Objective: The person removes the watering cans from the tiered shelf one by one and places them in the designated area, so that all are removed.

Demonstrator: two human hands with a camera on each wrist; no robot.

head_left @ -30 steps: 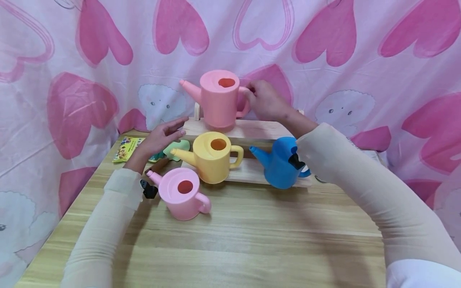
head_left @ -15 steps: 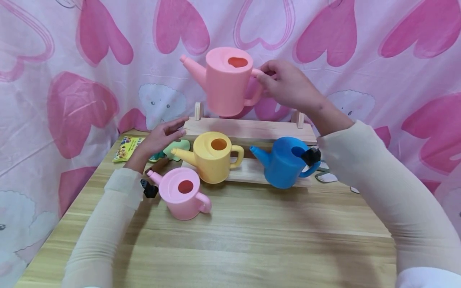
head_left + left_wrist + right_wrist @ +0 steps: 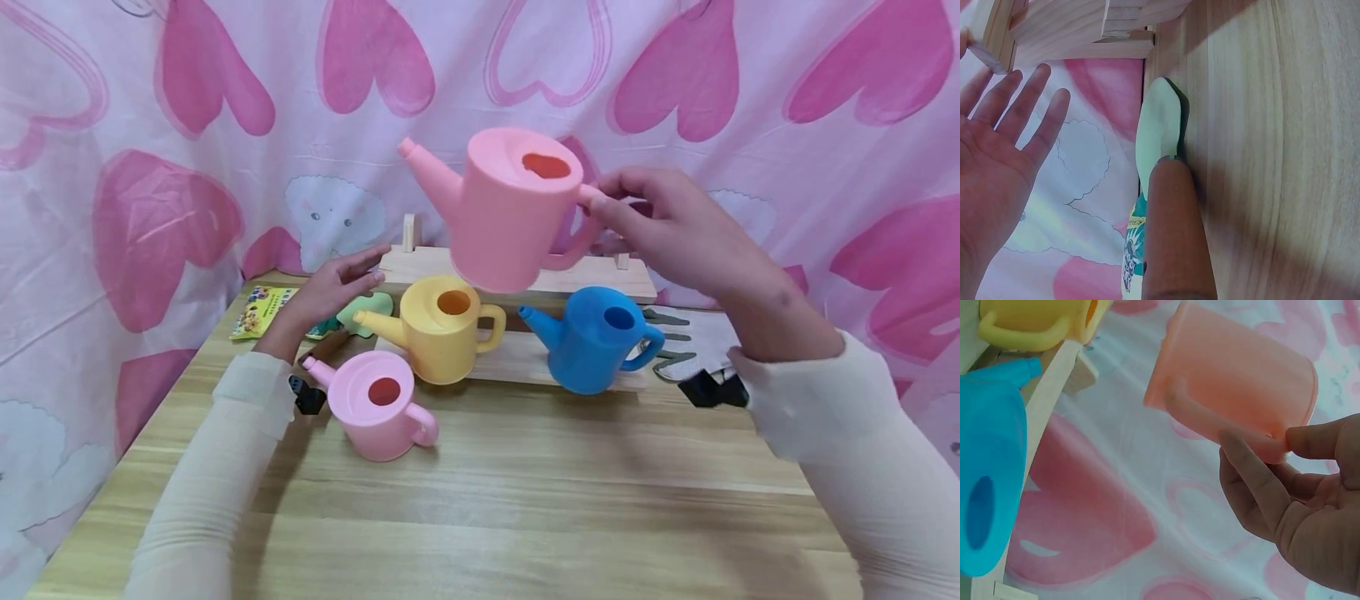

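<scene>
My right hand point(image 3: 675, 221) pinches the handle of a salmon-pink watering can point(image 3: 510, 217), which it holds in the air with the spout to the left. The right wrist view shows thumb and fingers round that handle. My left hand point(image 3: 333, 287) has its fingers extended at the left end of the upper board of a wooden rack point(image 3: 397, 262); in the left wrist view a fingertip seems to touch the wood. Below the lifted can, a yellow watering can point(image 3: 441, 333) and a blue watering can point(image 3: 592, 346) stand on the lower board.
A lighter pink watering can point(image 3: 378, 417) stands on the table point(image 3: 525, 517) at front left. Behind my left wrist lie a yellow packet point(image 3: 258, 315) and a green trowel point(image 3: 1160, 131) with a brown handle point(image 3: 1175, 231). White-and-grey gloves point(image 3: 697, 333) lie at right. A heart-patterned curtain point(image 3: 487, 50) hangs behind.
My right hand has lifted the salmon-pink watering can off the upper board, then brought it right and closer to me. My left hand has stayed at the rack's end.
</scene>
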